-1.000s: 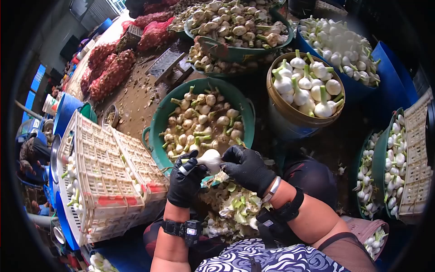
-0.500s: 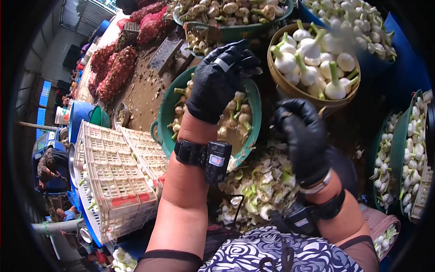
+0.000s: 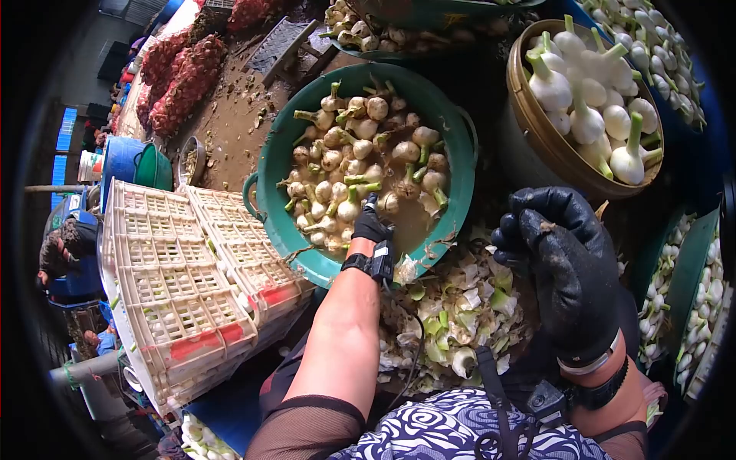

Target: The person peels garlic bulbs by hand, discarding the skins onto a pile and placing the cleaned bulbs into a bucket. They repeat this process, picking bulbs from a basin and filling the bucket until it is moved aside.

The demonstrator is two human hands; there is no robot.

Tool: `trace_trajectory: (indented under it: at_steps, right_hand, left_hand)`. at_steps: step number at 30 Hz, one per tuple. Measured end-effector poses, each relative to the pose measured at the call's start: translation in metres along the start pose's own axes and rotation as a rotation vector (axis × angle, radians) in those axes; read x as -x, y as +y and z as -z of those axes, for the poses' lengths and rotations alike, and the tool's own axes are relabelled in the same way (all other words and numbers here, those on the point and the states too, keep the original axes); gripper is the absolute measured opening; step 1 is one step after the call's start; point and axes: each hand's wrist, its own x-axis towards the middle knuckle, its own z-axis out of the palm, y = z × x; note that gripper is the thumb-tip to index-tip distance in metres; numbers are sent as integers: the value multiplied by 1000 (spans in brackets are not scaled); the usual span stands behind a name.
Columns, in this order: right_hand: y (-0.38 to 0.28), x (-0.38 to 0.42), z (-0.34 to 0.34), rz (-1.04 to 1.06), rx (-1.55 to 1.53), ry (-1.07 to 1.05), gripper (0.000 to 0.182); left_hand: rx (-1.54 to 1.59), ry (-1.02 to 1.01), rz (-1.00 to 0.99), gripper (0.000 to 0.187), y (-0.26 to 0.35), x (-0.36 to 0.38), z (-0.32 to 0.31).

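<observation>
My left hand (image 3: 372, 227), in a black glove, reaches down into a green basin (image 3: 273, 170) and touches the unpeeled garlic bulbs (image 3: 330, 159) heaped in muddy water. Most of its fingers are hidden, so its grip cannot be read. My right hand (image 3: 567, 261), in a wet black glove, hovers above the pile of garlic peelings (image 3: 460, 307) with its fingers curled and pressed together. Whatever lies inside that fist is hidden. Just beyond it stands a tan bucket (image 3: 529, 146) full of clean white garlic bulbs (image 3: 590, 123) with green stems.
White plastic crates (image 3: 176, 268) stand at the left. More tubs of garlic (image 3: 701, 284) line the right side, and another basin (image 3: 429, 15) sits at the back. Red mesh sacks (image 3: 188, 84) and a small stool (image 3: 284, 46) are on the muddy floor. People appear far left.
My left hand has dropped from above the basin down among the bulbs. My right hand has shifted right and stays curled. The view has moved, showing more of the green basin.
</observation>
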Motion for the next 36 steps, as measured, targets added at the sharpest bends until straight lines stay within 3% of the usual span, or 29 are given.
trace_trajectory:
  at_steps: [3,4,5,7,8,9,13,14,15,17,18,19,20,21,22,24,25,27,31,33,36]
  right_hand:
    - [10,-8,-11,-31,68,-14,16]
    - [13,-9,-15,-54,70,-8,16]
    - [14,-10,-19,-73,70,-3,16]
    - [22,-12,-22,-62,128,-77,15]
    - [27,-13,-23,-50,187,-139,15]
    - [30,-12,-25,-123,174,-184,26]
    - [71,-2,-37,206,644,-294,56]
    - [92,-6,-37,398,615,-319,58]
    - [99,-6,-37,410,609,-327,58]
    - [100,-2,-39,277,413,-528,62]
    - [98,2,-40,422,513,-527,60]
    - [93,7,-42,431,510,-533,60]
    - [88,11,-44,614,617,-516,59]
    - [86,14,-45,796,724,-495,58]
    - [92,15,-45,800,724,-501,58]
    - [112,13,-45,460,293,-491,61]
    - [110,15,-47,460,291,-493,61]
    - [105,18,-49,224,48,-511,58]
    - [96,18,-45,-5,-42,-517,55]
    - [91,16,-43,-118,-8,-486,55]
    - [89,9,-45,-179,-117,-448,50]
  left_hand:
    - [-72,73,-1,50,84,63,43]
    - [246,93,-156,55,62,53,40]
    - [-172,352,-470,49,76,79,50]
    - [153,262,-474,42,117,130,78]
    - [92,306,-543,41,128,149,91]
    - [30,352,-611,39,141,169,104]
    - [160,398,-807,30,214,273,142]
    - [220,423,-909,28,217,286,140]
    - [114,447,-962,32,218,300,144]
    - [276,369,-801,20,223,330,143]
    - [271,379,-804,20,227,338,143]
    - [753,225,-628,21,230,344,143]
    - [1218,52,-418,22,233,350,145]
    - [1218,60,-422,22,233,354,147]
    - [1163,93,-405,21,233,357,148]
    - [1116,126,-354,16,238,364,152]
    - [1115,129,-353,16,238,366,154]
    - [1070,116,-339,15,237,365,156]
    - [1032,94,-301,16,241,365,158]
    - [895,161,-376,17,231,356,153]
    - [1037,126,-369,18,235,353,147]
